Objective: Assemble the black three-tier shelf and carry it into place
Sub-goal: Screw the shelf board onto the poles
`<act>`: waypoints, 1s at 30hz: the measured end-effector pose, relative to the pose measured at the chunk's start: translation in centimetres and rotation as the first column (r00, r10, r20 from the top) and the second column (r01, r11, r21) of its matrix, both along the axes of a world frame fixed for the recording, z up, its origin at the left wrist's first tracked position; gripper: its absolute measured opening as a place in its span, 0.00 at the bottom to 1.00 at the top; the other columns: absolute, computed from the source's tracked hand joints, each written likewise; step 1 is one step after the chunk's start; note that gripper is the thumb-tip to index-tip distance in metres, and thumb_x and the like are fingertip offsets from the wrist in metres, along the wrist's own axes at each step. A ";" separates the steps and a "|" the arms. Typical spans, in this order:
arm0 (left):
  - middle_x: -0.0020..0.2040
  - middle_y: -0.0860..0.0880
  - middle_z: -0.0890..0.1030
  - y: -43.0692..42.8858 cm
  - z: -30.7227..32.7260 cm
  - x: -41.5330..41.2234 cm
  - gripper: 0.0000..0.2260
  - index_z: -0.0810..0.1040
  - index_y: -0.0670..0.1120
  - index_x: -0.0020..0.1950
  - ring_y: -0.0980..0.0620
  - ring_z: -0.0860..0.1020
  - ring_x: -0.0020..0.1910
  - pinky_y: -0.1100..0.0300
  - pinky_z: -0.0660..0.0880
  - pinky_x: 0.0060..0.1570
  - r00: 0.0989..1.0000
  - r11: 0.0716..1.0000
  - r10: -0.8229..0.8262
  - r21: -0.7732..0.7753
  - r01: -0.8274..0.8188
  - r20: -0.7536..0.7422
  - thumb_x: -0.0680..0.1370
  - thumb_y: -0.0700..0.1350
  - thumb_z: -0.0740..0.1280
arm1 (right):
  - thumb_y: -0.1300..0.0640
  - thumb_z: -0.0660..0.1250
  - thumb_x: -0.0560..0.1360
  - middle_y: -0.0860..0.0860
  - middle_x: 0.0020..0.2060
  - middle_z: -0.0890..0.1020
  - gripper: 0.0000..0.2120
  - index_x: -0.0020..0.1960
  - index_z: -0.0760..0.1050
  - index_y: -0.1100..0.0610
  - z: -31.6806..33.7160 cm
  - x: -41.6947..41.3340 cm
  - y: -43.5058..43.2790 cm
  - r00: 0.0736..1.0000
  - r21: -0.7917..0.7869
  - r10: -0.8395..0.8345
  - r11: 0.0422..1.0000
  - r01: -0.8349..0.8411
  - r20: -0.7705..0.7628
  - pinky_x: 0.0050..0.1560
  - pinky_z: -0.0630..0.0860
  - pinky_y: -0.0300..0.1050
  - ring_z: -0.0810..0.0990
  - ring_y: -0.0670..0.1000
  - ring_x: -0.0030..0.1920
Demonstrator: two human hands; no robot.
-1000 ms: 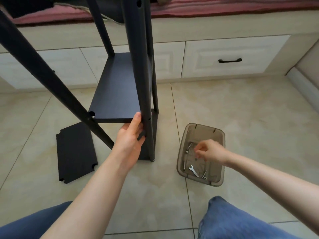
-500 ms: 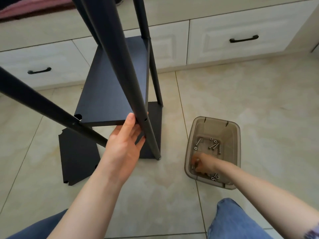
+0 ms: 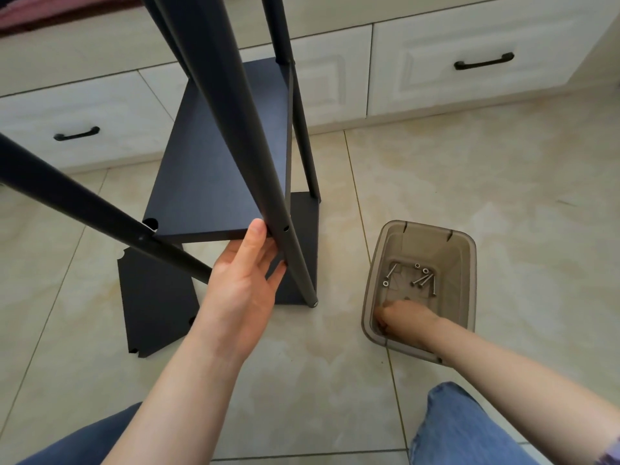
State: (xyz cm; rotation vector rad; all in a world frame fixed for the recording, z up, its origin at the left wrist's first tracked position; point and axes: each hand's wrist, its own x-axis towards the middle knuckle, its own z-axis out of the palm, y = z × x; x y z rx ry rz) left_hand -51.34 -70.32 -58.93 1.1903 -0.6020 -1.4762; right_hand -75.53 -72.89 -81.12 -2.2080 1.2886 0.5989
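Note:
The partly built black shelf stands on the tiled floor, with its middle board (image 3: 214, 162) raised between black metal legs. My left hand (image 3: 243, 280) supports the board's near edge from below, thumb against the edge, fingers beside the near right leg (image 3: 268, 182). A second leg (image 3: 100, 216) slants across at left. A loose black board (image 3: 156, 297) lies flat on the floor. My right hand (image 3: 402, 318) reaches into the near corner of a smoky plastic bin (image 3: 469, 243) holding several bolts (image 3: 421, 280); its fingertips are hidden behind the bin wall.
White drawer fronts with black handles (image 3: 483, 62) run along the back. The shelf's bottom board (image 3: 303, 236) rests on the floor under the raised one. My knees in blue jeans (image 3: 459, 427) fill the bottom edge.
My right hand dropped from above the bin down into its near left corner. The view shifted closer and rightward. My left hand stays at the board's edge.

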 end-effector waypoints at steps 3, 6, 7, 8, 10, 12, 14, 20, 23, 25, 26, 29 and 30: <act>0.53 0.50 0.86 0.0 -0.1 0.0 0.13 0.81 0.48 0.54 0.52 0.83 0.60 0.45 0.68 0.71 1.000 1.000 -0.002 -0.003 0.002 -0.006 0.76 0.54 0.66 | 0.60 0.59 0.81 0.54 0.54 0.80 0.09 0.61 0.73 0.55 0.6 -0.7 -0.1 0.998 -0.062 0.064 0.996 -0.064 0.006 0.42 0.68 0.44 0.80 0.56 0.51; 0.55 0.50 0.85 0.0 -0.1 -0.1 0.15 0.80 0.47 0.57 0.52 0.82 0.62 0.44 0.67 0.73 1.000 1.000 -0.006 -0.006 0.006 -0.019 0.76 0.54 0.66 | 0.58 0.58 0.82 0.54 0.50 0.81 0.07 0.59 0.71 0.54 1.8 -1.4 0.3 0.999 -0.109 0.022 0.994 -0.017 0.046 0.41 0.71 0.45 0.80 0.55 0.46; 0.56 0.49 0.85 0.0 -0.1 -0.1 0.16 0.80 0.47 0.58 0.51 0.81 0.62 0.45 0.66 0.73 1.000 1.000 -0.005 -0.006 0.005 -0.028 0.76 0.54 0.66 | 0.59 0.58 0.82 0.54 0.48 0.81 0.07 0.59 0.70 0.55 2.3 -1.6 0.5 0.998 -0.127 0.009 0.992 -0.002 0.059 0.41 0.72 0.45 0.80 0.55 0.44; 0.57 0.49 0.85 0.1 0.0 -0.2 0.16 0.80 0.47 0.59 0.51 0.81 0.63 0.45 0.66 0.74 0.999 1.000 -0.004 -0.005 0.004 -0.035 0.76 0.54 0.66 | 0.59 0.59 0.81 0.53 0.46 0.81 0.08 0.60 0.69 0.55 2.7 -1.9 0.7 0.998 -0.146 -0.001 0.989 0.011 0.068 0.40 0.73 0.45 0.79 0.55 0.43; 0.59 0.48 0.85 0.1 0.2 -0.3 0.17 0.80 0.47 0.60 0.51 0.81 0.63 0.45 0.66 0.74 0.999 1.000 -0.003 0.001 0.003 -0.041 0.75 0.54 0.66 | 0.60 0.60 0.80 0.52 0.43 0.79 0.10 0.61 0.68 0.56 4.0 -2.4 0.9 0.998 -0.187 -0.015 0.982 0.026 0.057 0.40 0.74 0.47 0.78 0.55 0.41; 0.59 0.48 0.85 0.1 0.4 -0.3 0.17 0.80 0.48 0.60 0.50 0.81 0.63 0.45 0.66 0.74 0.999 1.000 -0.011 0.002 0.012 -0.053 0.75 0.54 0.67 | 0.60 0.61 0.80 0.52 0.44 0.78 0.11 0.62 0.67 0.55 5.7 -2.9 0.9 0.998 -0.201 -0.056 0.978 0.062 0.031 0.41 0.74 0.48 0.78 0.55 0.42; 0.60 0.47 0.84 0.2 0.6 -0.1 0.17 0.80 0.48 0.60 0.50 0.81 0.63 0.45 0.65 0.74 0.997 1.000 -0.013 0.003 0.013 -0.078 0.74 0.52 0.67 | 0.57 0.60 0.81 0.54 0.47 0.80 0.09 0.61 0.69 0.55 7.9 -3.3 0.8 0.993 -0.181 -0.116 0.977 0.115 0.008 0.43 0.76 0.49 0.79 0.57 0.46; 0.60 0.42 0.83 0.4 0.3 0.4 0.07 0.80 0.45 0.57 0.45 0.80 0.64 0.47 0.68 0.74 0.997 1.000 0.028 0.012 -0.027 -0.069 0.80 0.41 0.67 | 0.56 0.68 0.77 0.50 0.48 0.86 0.08 0.54 0.82 0.57 16.6 -2.7 1.6 0.961 -0.167 -0.198 0.958 0.232 0.194 0.50 0.77 0.40 0.83 0.49 0.50; 0.59 0.41 0.84 0.2 0.2 0.6 0.08 0.80 0.42 0.59 0.45 0.81 0.62 0.51 0.72 0.71 0.996 0.999 0.038 -0.013 -0.039 -0.076 0.80 0.39 0.67 | 0.57 0.74 0.73 0.46 0.44 0.87 0.08 0.52 0.85 0.54 21.7 -0.5 2.2 0.853 -0.010 -0.327 0.932 0.362 0.407 0.45 0.73 0.26 0.83 0.38 0.45; 0.55 0.44 0.85 0.2 0.1 0.7 0.12 0.80 0.42 0.59 0.46 0.83 0.60 0.54 0.75 0.66 0.994 0.999 0.035 -0.039 -0.039 -0.101 0.76 0.42 0.70 | 0.56 0.76 0.72 0.44 0.41 0.87 0.07 0.50 0.85 0.51 24.6 1.4 2.5 0.735 0.171 -0.443 0.892 0.418 0.514 0.46 0.77 0.30 0.84 0.38 0.43; 0.54 0.45 0.86 0.2 0.1 0.7 0.15 0.80 0.43 0.59 0.47 0.83 0.59 0.56 0.77 0.63 0.992 0.998 0.037 -0.047 -0.043 -0.120 0.74 0.44 0.71 | 0.56 0.77 0.72 0.45 0.40 0.87 0.07 0.48 0.84 0.49 25.7 2.4 2.7 0.658 0.273 -0.509 0.859 0.434 0.555 0.45 0.78 0.31 0.85 0.41 0.42; 0.53 0.47 0.86 0.3 0.0 0.6 0.18 0.81 0.45 0.59 0.48 0.84 0.57 0.64 0.80 0.51 0.987 0.996 0.048 -0.070 -0.060 -0.153 0.70 0.47 0.73 | 0.57 0.76 0.72 0.49 0.40 0.87 0.04 0.46 0.83 0.50 28.0 5.2 3.0 0.478 0.419 -0.623 0.777 0.470 0.618 0.46 0.81 0.37 0.86 0.45 0.42; 0.53 0.47 0.86 0.4 -0.1 0.6 0.18 0.81 0.45 0.59 0.49 0.84 0.57 0.65 0.80 0.49 0.988 0.995 0.042 -0.085 -0.055 -0.149 0.71 0.48 0.73 | 0.57 0.76 0.72 0.50 0.40 0.87 0.04 0.46 0.83 0.51 28.4 5.8 2.9 0.436 0.430 -0.643 0.756 0.493 0.630 0.48 0.82 0.39 0.86 0.45 0.41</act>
